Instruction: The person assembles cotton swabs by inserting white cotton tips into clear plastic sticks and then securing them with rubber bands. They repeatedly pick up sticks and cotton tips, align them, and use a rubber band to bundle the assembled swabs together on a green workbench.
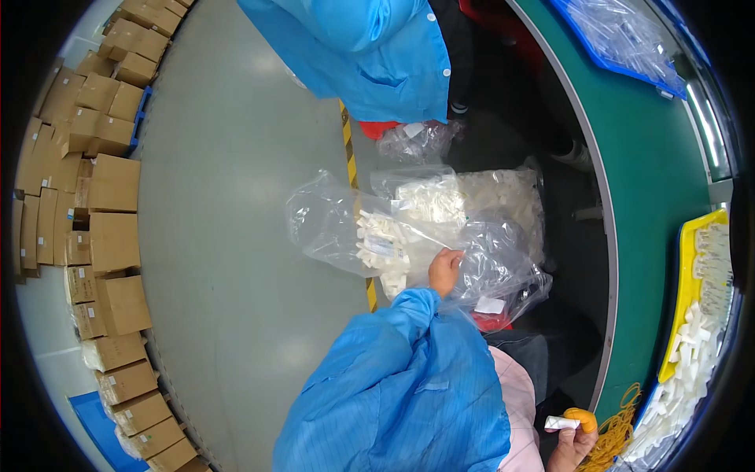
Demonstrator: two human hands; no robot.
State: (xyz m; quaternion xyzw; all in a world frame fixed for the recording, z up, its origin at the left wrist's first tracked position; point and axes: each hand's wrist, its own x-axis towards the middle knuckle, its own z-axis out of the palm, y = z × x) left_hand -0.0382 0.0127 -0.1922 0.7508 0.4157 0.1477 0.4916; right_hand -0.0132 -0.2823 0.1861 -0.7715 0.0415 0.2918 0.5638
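My left hand (445,272), at the end of a blue sleeve, is closed on the edge of a clear plastic bag (429,250). Small white pieces (383,245) and a printed label show inside the bag at its left part. At the lower right, my right hand (572,450) holds a small white piece (561,423) between its fingers. An orange finger cover (582,418) shows on that hand, which is partly cut off by the lower edge. Beside it hangs a bundle of yellow cords (613,436) on the table edge.
More clear bags of white pieces (499,197) stand past my left hand. A co-worker in a blue coat (362,63) is at the top. The green table (653,157) on the right bears a yellow tray (686,291) and a blue tray (621,67). Cardboard boxes (114,185) line the left.
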